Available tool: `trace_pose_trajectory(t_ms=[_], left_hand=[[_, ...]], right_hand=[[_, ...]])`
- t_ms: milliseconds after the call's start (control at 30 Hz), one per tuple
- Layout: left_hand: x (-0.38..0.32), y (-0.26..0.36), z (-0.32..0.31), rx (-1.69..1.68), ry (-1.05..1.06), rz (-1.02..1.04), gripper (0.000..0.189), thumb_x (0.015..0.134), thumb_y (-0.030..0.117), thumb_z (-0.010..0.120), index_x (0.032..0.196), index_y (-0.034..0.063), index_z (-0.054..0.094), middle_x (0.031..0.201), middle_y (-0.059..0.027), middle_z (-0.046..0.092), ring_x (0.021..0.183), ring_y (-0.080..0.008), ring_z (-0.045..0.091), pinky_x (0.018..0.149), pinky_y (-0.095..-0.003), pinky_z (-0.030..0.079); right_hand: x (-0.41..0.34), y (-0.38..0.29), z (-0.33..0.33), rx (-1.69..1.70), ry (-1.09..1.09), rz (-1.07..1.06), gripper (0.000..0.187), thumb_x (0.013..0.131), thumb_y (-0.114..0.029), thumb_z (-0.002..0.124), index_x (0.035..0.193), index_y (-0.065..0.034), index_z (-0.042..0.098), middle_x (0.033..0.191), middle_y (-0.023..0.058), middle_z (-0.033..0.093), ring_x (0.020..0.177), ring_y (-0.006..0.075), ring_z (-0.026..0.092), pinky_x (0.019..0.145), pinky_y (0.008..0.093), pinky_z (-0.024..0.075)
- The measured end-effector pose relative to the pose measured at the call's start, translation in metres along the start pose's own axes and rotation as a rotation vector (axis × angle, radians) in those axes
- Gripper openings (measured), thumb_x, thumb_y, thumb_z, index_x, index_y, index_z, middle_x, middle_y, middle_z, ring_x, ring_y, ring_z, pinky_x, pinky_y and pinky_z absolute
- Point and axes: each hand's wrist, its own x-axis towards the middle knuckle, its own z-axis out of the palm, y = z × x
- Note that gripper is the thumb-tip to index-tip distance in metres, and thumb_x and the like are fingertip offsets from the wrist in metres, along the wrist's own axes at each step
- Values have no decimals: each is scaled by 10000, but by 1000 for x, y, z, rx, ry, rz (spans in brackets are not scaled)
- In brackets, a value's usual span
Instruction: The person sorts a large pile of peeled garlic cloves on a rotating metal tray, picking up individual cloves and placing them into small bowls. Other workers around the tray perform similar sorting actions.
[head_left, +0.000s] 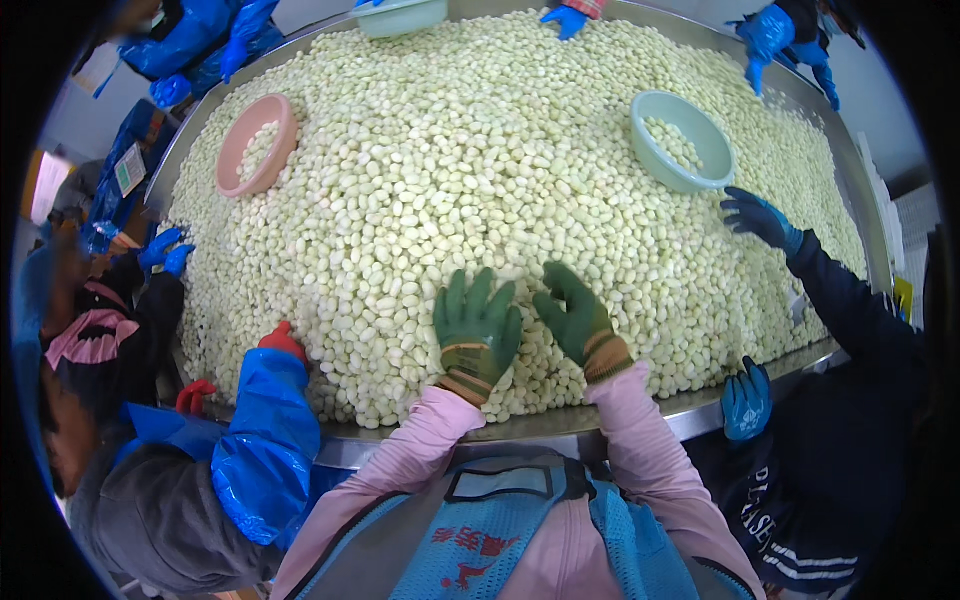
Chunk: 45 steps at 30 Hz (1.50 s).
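A wide heap of small pale green oval fruits (450, 187) lies before me on a large metal table. My left hand (478, 322), in a green glove with an orange-brown cuff, rests palm down on the near part of the heap, its fingers spread and pointing away from me. To its right, my right hand (576, 315), gloved alike, touches the fruits with thumb and fingers apart and tilts towards the left. Bare fruits show between the two hands. No fruit is seen gripped in either hand, though the undersides of both are hidden.
A pink plastic basin (281, 161) and a light green one (721, 180) stand on the heap, each holding some fruits. Another green basin (405, 21) is at the far edge. Co-workers' gloved hands reach in from several sides. The table's metal rim (525, 442) runs close before me.
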Motion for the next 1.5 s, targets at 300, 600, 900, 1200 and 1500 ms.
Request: trace_pose_trajectory(t_ms=[300, 600, 900, 1200, 1500], left_hand=[[28, 15, 51, 126, -456, 320, 345, 915, 398, 671, 1201, 216, 730, 1544, -98, 508, 1512, -429, 314, 1243, -622, 195], [130, -14, 60, 478, -537, 359, 436, 1079, 350, 420, 1411, 189, 653, 1659, 21, 405, 1576, -333, 250, 1291, -563, 101], [105, -16, 48, 178, -173, 27, 431, 931, 476, 671, 1323, 300, 701, 1608, -97, 456, 1494, -398, 361, 1242, -588, 197], [13, -8, -29, -477, -123, -239, 364, 954, 251, 714, 1272, 76, 686, 1398, -245, 595, 1346, -394, 526, 1135, -477, 419], [-32, -17, -64, -665, -109, -427, 392, 994, 123, 665, 1365, 13, 606, 1404, -208, 589, 1332, -343, 552, 1140, -442, 420]], right_hand=[[-125, 8, -58, 223, -29, 509, 704, 982, -343, 725, 1564, -58, 448, 1484, 247, 557, 1314, 334, 587, 1055, 410, 499], [-123, 97, -131, 249, 234, 365, 499, 959, -127, 664, 1420, 20, 544, 1357, 268, 609, 1279, 394, 594, 985, 493, 565], [-53, 74, -90, 500, -341, 930, 878, 873, -407, 791, 1561, -20, 408, 1390, 225, 633, 1197, 286, 660, 1018, 418, 541], [-17, 90, 22, 640, -419, 97, 835, 866, -142, 736, 1612, -114, 361, 1554, 162, 523, 1335, 300, 579, 1081, 425, 505], [18, -21, 80, 645, -265, 100, 520, 1055, -394, 563, 1507, -143, 507, 1320, 114, 592, 1120, 201, 610, 837, 361, 548]])
